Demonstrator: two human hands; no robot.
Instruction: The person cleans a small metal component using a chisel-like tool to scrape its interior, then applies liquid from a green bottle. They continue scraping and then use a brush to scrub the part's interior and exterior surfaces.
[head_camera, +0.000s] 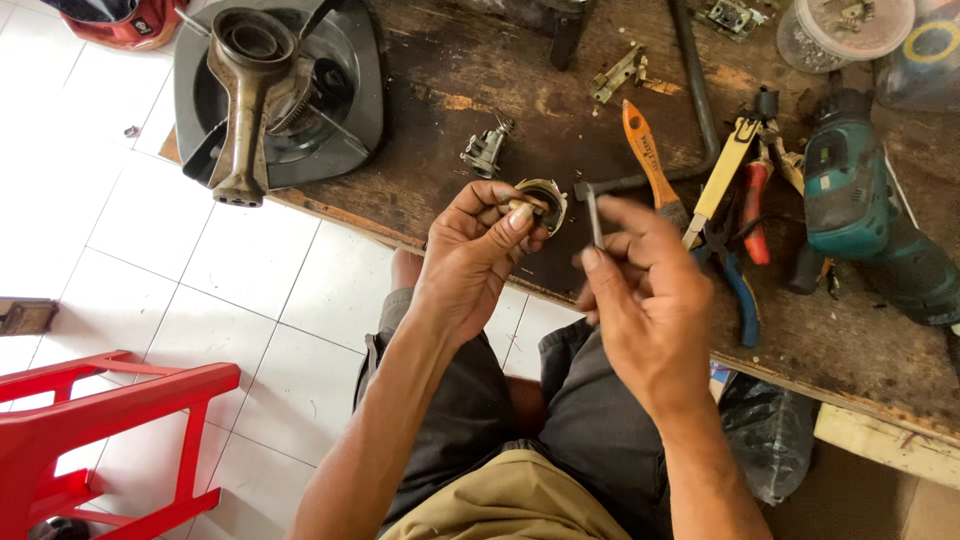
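Two bare hands met over the near edge of a worn wooden workbench (480, 75), where a seated person worked above grey-clad knees. One left hand (478, 250), raised with the wrist bent and the palm turned toward the body, was closed around one small round metal fitting (542, 203), thumb and fingertips pinching its rim just above the bench edge. One right hand (640, 290), angled in from five o'clock with the knuckles up, was curled about one slim dark metal rod (594, 215), which stood nearly upright between thumb and forefinger, just at three o'clock of the fitting and not visibly touching it. At eleven o'clock of the hands lay one grey stove body (355, 80) carrying one long cast burner pipe (243, 100). One small loose metal part (487, 150) rested at twelve o'clock of the left hand. At two o'clock of the right hand lay one orange-handled brush (644, 150), and beyond it, at three o'clock, one yellow-handled tool (726, 170), one pair of red-handled pliers (756, 210) and one teal power drill (850, 195). One clear plastic tub (845, 30) of small parts stood at the far right corner. One red plastic stool (100, 420) stood on the white tiled floor (250, 270) at eight o'clock.
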